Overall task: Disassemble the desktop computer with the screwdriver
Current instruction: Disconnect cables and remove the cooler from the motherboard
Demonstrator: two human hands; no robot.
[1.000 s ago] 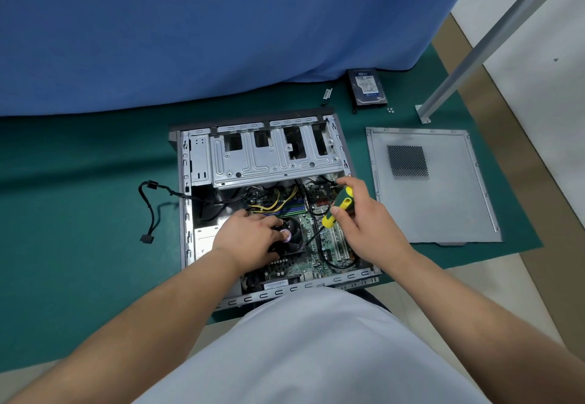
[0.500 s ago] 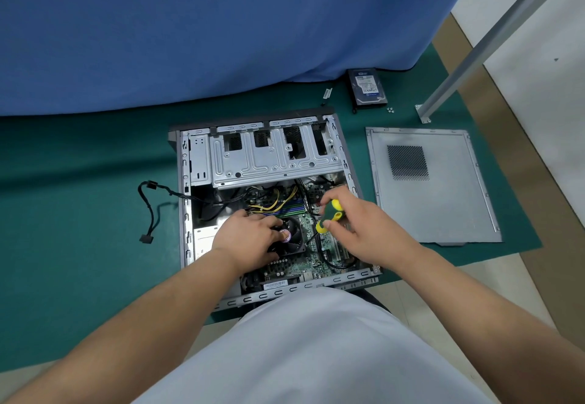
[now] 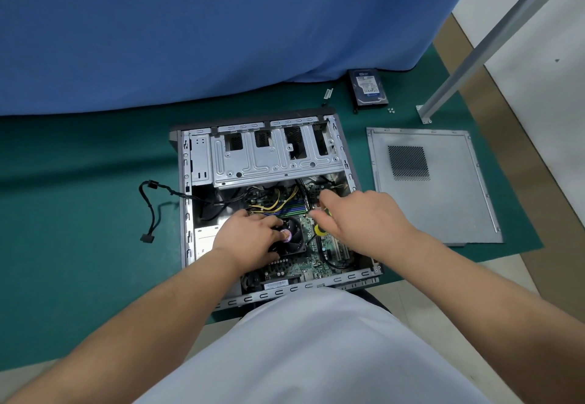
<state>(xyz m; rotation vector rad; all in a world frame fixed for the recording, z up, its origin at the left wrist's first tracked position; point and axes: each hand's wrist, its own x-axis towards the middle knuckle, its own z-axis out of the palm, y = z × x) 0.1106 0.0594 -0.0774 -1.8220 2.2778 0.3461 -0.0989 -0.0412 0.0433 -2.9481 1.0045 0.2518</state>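
In the head view, the open grey metal desktop computer case [image 3: 272,163] lies on its side on the dark green mat [image 3: 79,213], in the centre of the picture. Inside it, the green motherboard [image 3: 304,264] is visible with yellow and black cables above it.

The left hand [image 3: 250,239] rests on the black round cooling fan [image 3: 292,239] in the middle of the case; its fingers curl around the left edge of the fan and seem to hold it.

The right hand [image 3: 364,213] is just at 3 o'clock from the fan, above the motherboard. Its fingers are curled around the yellow and black screwdriver [image 3: 319,229], and only a small yellow part shows under the palm. The tip of the tool is hidden, so where it touches I cannot tell.

At 3 o'clock from the case, apart from it, the flat grey metal side panel [image 3: 443,194] with a mesh square lies on the mat. At 1 o'clock, near the blue cloth curtain [image 3: 221,23], sits the black hard drive with a blue label [image 3: 368,87], with some small silver screws [image 3: 391,110] just beside it. A black loose cable with a connector [image 3: 152,213] lies at 9 o'clock from the case.
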